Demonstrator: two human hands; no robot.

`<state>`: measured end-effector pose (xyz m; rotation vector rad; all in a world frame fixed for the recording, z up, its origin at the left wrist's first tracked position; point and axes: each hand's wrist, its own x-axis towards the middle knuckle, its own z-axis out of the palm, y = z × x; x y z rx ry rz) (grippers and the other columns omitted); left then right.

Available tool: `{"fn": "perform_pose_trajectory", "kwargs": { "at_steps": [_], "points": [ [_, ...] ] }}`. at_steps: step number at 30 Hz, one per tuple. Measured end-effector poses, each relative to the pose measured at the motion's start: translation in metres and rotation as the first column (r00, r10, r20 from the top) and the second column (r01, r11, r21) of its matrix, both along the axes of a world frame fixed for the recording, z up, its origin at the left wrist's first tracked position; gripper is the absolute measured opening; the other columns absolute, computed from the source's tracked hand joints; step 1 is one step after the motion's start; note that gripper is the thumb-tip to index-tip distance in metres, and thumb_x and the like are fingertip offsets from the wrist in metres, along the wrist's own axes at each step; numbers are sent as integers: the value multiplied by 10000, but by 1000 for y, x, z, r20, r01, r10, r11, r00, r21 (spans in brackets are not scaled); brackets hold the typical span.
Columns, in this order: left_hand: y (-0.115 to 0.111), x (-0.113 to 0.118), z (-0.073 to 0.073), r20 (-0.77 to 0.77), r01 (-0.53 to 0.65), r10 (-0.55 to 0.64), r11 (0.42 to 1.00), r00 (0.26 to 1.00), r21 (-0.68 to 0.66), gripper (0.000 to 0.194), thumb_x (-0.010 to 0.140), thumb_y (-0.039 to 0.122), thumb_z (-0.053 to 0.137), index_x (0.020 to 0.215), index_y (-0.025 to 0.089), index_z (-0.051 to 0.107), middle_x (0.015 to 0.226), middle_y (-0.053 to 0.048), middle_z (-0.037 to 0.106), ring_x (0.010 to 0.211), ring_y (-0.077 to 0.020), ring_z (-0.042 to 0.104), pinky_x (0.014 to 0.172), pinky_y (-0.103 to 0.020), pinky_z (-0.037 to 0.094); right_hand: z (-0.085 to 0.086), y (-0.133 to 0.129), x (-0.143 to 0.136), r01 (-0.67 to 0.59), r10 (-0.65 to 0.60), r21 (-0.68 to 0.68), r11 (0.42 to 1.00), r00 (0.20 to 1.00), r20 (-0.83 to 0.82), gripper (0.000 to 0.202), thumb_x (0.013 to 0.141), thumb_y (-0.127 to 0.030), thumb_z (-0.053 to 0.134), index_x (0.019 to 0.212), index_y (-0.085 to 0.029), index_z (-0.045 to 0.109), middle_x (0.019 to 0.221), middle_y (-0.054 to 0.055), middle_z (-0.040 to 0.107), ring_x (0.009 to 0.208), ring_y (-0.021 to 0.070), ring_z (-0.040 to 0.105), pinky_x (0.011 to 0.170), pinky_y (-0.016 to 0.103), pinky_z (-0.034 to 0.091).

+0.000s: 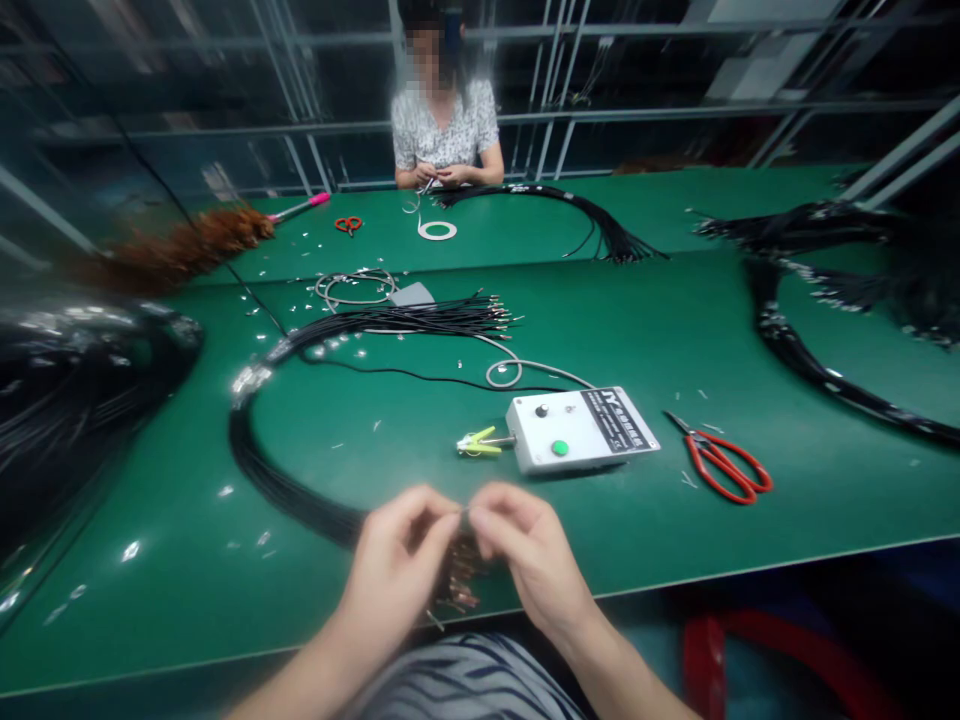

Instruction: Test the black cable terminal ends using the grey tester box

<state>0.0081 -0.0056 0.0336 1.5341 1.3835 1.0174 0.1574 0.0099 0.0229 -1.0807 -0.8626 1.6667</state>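
The fingers of the left hand [401, 550] and right hand [525, 550] pinch together near the cable tips [459, 580]; what they grip is too blurred to tell. The black bundle [296, 500] curves left over the desk [675, 360], likely springy, best held near its ends.

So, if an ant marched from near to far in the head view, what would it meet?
Left hand and right hand → white box → grey pad → white ring → other person.
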Motion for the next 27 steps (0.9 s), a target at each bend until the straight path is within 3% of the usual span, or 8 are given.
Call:
{"fn": "perform_pose_trajectory", "kwargs": {
  "at_steps": [2, 4, 6, 9, 13, 20, 24, 27],
  "points": [
    [1, -1, -8, -94, -22, 40, 983, 995, 182, 134, 913, 166, 555, 823, 165, 654, 771, -46, 680, 719, -167, 637, 674, -267, 521, -1, 1, -1, -13, 14, -5, 1000, 1000, 23, 231, 723, -350, 789, 671, -175, 648, 531, -53, 525, 503, 87, 438, 545, 234, 367],
    [2, 0, -19, -171, -43, 117, 922, 978, 384, 137, 907, 121, 541, 847, 170, 654, 800, -60, 671, 778, -185, 632, 751, -311, 515, -4, 2, -2, -14, 15, -33, 999, 1000, 24, 237, 742, -357, 772, 676, -171, 641, 513, -55, 520, 487, 81, 426, 531, 228, 346],
    [3, 2, -28, -180, -50, 136, 908, 974, 416, 133, 908, 116, 538, 848, 168, 645, 807, -64, 659, 795, -188, 625, 764, -320, 509, -10, 4, -3, -7, 8, -57, 998, 1000, 19, 241, 751, -362, 764, 688, -166, 638, 499, -58, 520, 473, 76, 420, 522, 223, 331],
    [6, 5, -32, -44, -49, 56, 988, 997, 147, 118, 914, 173, 552, 811, 162, 609, 762, -37, 637, 721, -159, 620, 673, -268, 512, -18, 6, -2, -14, 16, -45, 999, 999, 42, 243, 748, -365, 770, 713, -161, 644, 489, -57, 536, 466, 77, 440, 531, 222, 338],
    [12, 3, -26, 223, 44, -10, 988, 975, -146, 125, 897, 227, 579, 981, 149, 630, 885, -64, 688, 778, -159, 653, 622, -225, 513, -22, 9, 0, -63, 63, -19, 998, 997, 46, 247, 770, -388, 757, 751, -162, 661, 487, -57, 545, 461, 84, 458, 527, 225, 346],
    [17, 1, -21, 360, 143, -55, 965, 931, -221, 274, 873, 299, 647, 1102, 155, 691, 976, -72, 630, 772, -139, 632, 675, -237, 517, -28, 9, -1, -88, 87, -34, 996, 996, -35, 232, 759, -360, 777, 814, -147, 702, 571, -37, 601, 480, 64, 471, 523, 206, 356],
    [19, 4, -18, 483, 188, -34, 943, 875, -274, 161, 843, 273, 693, 925, 134, 688, 808, -29, 636, 679, -121, 634, 650, -223, 506, -32, 8, -1, -110, 109, -33, 993, 993, -34, 243, 740, -363, 790, 797, -148, 691, 559, -39, 599, 496, 73, 496, 528, 203, 378],
    [20, 5, -19, 506, 144, 42, 935, 862, -323, 141, 847, 264, 694, 872, 135, 643, 636, 6, 623, 580, -107, 610, 564, -192, 459, -31, 9, 2, -148, 148, 21, 989, 989, 21, 257, 771, -390, 755, 756, -156, 649, 600, -14, 631, 532, 94, 534, 550, 220, 411]
  ]
}}
